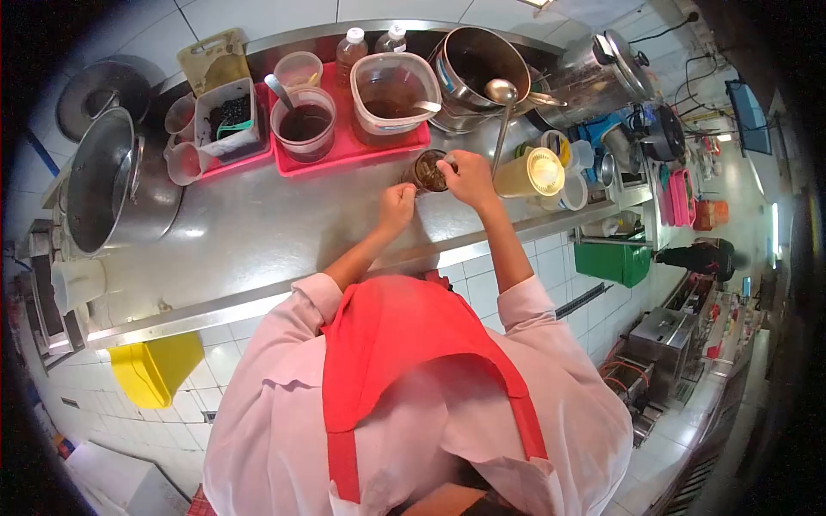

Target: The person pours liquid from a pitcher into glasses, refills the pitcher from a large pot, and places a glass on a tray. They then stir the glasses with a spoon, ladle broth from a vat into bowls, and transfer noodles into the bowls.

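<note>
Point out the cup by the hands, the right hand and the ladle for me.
Cup [428, 172], head view: its open top.
Right hand [469, 179], head view: back of the hand.
Ladle [501, 91], head view: its bowl.

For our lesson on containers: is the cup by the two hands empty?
Not empty: dark brown contents show inside the cup. Exactly how full it is cannot be told.

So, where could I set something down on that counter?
The widest bare patch of counter lies between the big pot and the left hand, the pink trays behind it; a smaller one between the forearms. Crowded: along the back and around the yellow container.
</note>
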Demonstrator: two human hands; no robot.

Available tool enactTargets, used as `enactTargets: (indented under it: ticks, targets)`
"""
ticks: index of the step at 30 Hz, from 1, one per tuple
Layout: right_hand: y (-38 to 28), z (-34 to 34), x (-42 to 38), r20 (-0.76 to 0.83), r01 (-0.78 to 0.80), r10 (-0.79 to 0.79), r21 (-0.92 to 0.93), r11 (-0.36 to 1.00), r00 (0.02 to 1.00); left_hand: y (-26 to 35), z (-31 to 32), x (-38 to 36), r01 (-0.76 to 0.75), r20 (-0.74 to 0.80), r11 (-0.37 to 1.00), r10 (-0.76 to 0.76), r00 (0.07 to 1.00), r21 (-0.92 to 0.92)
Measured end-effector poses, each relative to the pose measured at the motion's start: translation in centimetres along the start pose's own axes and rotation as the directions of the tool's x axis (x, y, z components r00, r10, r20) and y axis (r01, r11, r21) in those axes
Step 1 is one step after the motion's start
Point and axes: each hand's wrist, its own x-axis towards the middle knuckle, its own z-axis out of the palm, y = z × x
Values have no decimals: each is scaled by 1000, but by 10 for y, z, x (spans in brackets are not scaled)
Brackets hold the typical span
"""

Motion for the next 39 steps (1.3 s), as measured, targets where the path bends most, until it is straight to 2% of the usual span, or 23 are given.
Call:
enactTargets:
  ticks: [1,3,4,6,7,9,10,12,13,15,16,18,19,21,22,24,28,30,32,34,36,38,39]
  targets:
    - [1,-2,3,-2,0,0,0,1000,1000,3,0,1,-4,0,1000,4,1000,-12]
    - [6,-6,9,-103,-234,228,-57,971,968,-10,1,5,-12,8,1000,12,1000,-14]
    - [6,-5,7,-102,-232,226,-57,971,969,-16,2,6,-22,13,1000,22,1000,-16]
    - [7,3,0,6,58,-58,-7,998,998,-17,2,3,-9,-1,1000,9,1000,-11]
    - [10,2,1,2,56,-56,-5,998,998,-16,3,4,3,-17,1000,-3,1000,-11]
    - [16,-2,4,-128,-191,196,50,980,972,-14,6,4,30,-40,999,-30,999,-16]
    - [16,1,4,-127,-194,199,49,980,972,-14,7,4,56,-66,998,-57,996,-24]
    - [6,3,1,-33,129,-130,-24,991,991,-26,9,4,74,-72,997,-76,995,-28]
    - [7,-1,6,-40,128,-129,-27,991,991,-30,10,8,78,-92,996,-81,992,-37]
    - [11,-9,11,-47,-188,189,32,982,981,-20,8,8,44,-114,999,-44,993,1]
    - [12,-6,10,-54,-186,187,29,982,981,-15,8,11,4,-145,999,1,989,37]
    - [10,3,1,34,132,-132,8,991,991,-21,11,9,13,-166,1000,-8,986,25]
    - [14,0,1,28,128,-128,3,992,991,-24,13,10,20,-199,1000,-18,980,11]
    - [16,-9,5,-92,-161,168,75,984,981,-21,13,11,8,-217,1000,-4,976,16]
    - [18,-6,4,-91,-159,165,72,985,982,-19,14,11,-1,-245,1000,6,969,21]
    - [13,3,-5,-43,51,-51,10,999,998,-20,16,9,-15,-256,1000,12,967,-10]
    - [-10,-53,-27,14,-79,79,58,995,997,-10,11,10,-40,-328,994,4,945,-101]
    - [-31,-83,-39,72,89,-100,136,987,992,-14,3,0,-65,-283,994,36,958,-92]
    - [-47,-107,-44,67,141,-155,172,975,986,-5,1,-9,-99,-237,992,77,968,-81]
    - [-57,-131,-46,64,193,-211,213,958,975,32,5,-22,-22,-230,969,-37,973,-246]
    - [-61,-156,-45,74,356,-372,172,919,925,49,9,-28,-1,-251,964,-68,966,-266]
    - [-60,-177,-42,42,392,-410,217,894,911,66,12,-31,24,-269,957,-106,957,-288]
    - [-58,-186,-41,11,430,-447,251,867,894,77,13,-31,-8,-244,949,-74,967,-316]
